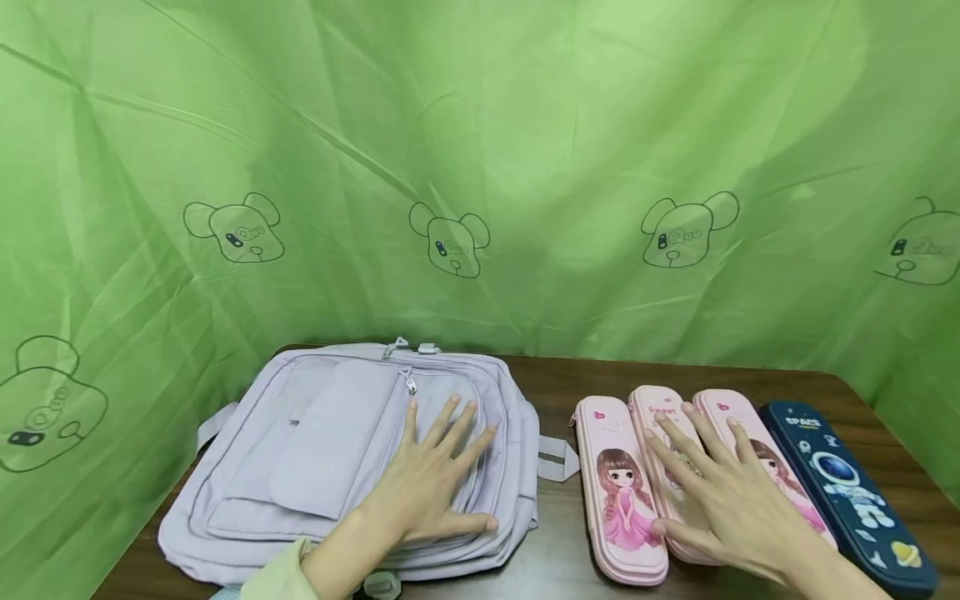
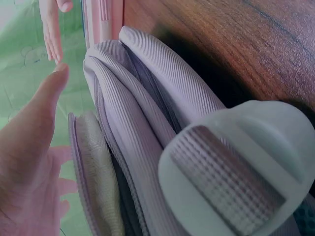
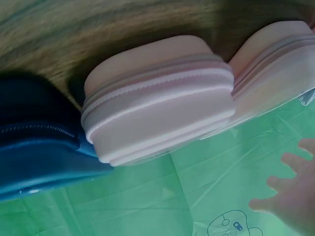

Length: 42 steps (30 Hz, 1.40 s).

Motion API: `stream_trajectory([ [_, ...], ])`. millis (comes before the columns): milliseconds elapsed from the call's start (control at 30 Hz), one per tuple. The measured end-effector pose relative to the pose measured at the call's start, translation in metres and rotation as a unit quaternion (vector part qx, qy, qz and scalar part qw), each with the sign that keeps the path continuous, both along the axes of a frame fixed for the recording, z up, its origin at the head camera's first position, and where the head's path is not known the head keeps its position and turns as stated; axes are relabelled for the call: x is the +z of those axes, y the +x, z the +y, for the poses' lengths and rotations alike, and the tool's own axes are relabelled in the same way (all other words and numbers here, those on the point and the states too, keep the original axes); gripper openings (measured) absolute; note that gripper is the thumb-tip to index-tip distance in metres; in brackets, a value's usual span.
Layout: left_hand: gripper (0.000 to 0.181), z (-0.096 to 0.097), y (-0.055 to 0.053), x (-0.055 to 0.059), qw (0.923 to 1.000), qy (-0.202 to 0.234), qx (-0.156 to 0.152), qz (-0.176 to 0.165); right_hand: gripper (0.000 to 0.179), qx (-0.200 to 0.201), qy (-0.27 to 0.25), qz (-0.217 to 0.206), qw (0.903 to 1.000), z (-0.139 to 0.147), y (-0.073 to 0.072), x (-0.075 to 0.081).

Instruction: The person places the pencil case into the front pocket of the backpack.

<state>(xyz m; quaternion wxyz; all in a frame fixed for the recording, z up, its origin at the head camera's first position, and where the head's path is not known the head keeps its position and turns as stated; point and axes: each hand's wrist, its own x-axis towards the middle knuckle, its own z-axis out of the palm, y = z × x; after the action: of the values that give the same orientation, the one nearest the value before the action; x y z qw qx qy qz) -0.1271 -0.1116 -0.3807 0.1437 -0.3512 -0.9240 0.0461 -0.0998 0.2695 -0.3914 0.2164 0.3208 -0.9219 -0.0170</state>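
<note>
1. On my head-cam feed, L hand (image 1: 435,483) is spread wide over the R part of the pale lilac backpack (image 1: 247,475), thumb out sideways, pale green sleeve (image 1: 285,575) behind it.
2. R hand (image 1: 726,496) is spread too, fingers fanned over the middle pink case (image 1: 675,507) & partly over the RH pink case (image 1: 783,475).
3. Backpack lies flat, front up, on the L half of the dark wood table (image 1: 555,533); a strap tab (image 1: 553,458) sticks out twd the cases.
4. Cases lie in a row on the R half: LH pink case (image 1: 622,492) w/ a girl in a pink dress, the other two pinks, then a navy case (image 1: 855,492) w/ astronaut & "SPACE" print.
5. L-wrist cam: I get zips close up, plus a big pale buckle (image 2: 290,147).
6. R-wrist cam: case ends, green cloth (image 3: 147,201) behind.
7. Can't tell for sure from here if either palm touches what's under it.
</note>
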Motion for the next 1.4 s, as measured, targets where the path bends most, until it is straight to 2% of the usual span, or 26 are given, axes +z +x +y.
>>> stream_trajectory([
  [100,0.101,-0.002,0.003,-0.003,0.9999,-0.005,0.008,-0.014,0.089,0.000,-0.008,-0.010,0.9999,-0.004,0.005,-0.002],
  [233,0.103,-0.007,0.007,-0.007,0.9984,-0.008,0.024,-0.050,0.089,0.007,-0.021,-0.022,0.9995,-0.012,0.013,-0.005],
  [433,0.096,-0.012,0.010,-0.008,0.9953,0.001,0.038,-0.089,0.089,0.012,-0.025,-0.026,0.9993,-0.019,0.019,-0.010],
  [600,0.089,-0.014,0.006,0.000,0.9946,0.001,0.043,-0.094,0.088,0.023,-0.016,-0.014,0.9995,-0.020,0.016,-0.009],
  [800,0.083,-0.015,0.000,0.014,0.9936,0.011,0.051,-0.100,0.089,0.033,-0.007,-0.010,0.9994,-0.026,0.010,-0.001],
  [933,0.076,-0.018,-0.001,0.025,0.9925,0.026,0.049,-0.109,0.091,0.008,-0.022,-0.037,0.9990,-0.035,0.015,-0.001],
  [1067,0.060,-0.023,-0.001,0.037,0.9953,0.028,0.033,-0.086,0.094,-0.030,-0.043,-0.074,0.9959,-0.048,0.024,-0.003],
  [1167,0.050,-0.029,-0.001,0.048,0.9972,0.023,0.022,-0.068,0.096,-0.074,-0.067,-0.111,0.9887,-0.061,0.030,-0.004],
  [1267,0.045,-0.037,-0.002,0.057,0.9967,0.028,0.028,-0.071,0.100,-0.129,-0.087,-0.144,0.9773,-0.074,0.035,-0.009],
  [1400,0.044,-0.051,-0.001,0.063,0.9955,0.037,0.048,-0.073,0.102,-0.160,-0.095,-0.137,0.9729,-0.089,0.038,-0.019],
])
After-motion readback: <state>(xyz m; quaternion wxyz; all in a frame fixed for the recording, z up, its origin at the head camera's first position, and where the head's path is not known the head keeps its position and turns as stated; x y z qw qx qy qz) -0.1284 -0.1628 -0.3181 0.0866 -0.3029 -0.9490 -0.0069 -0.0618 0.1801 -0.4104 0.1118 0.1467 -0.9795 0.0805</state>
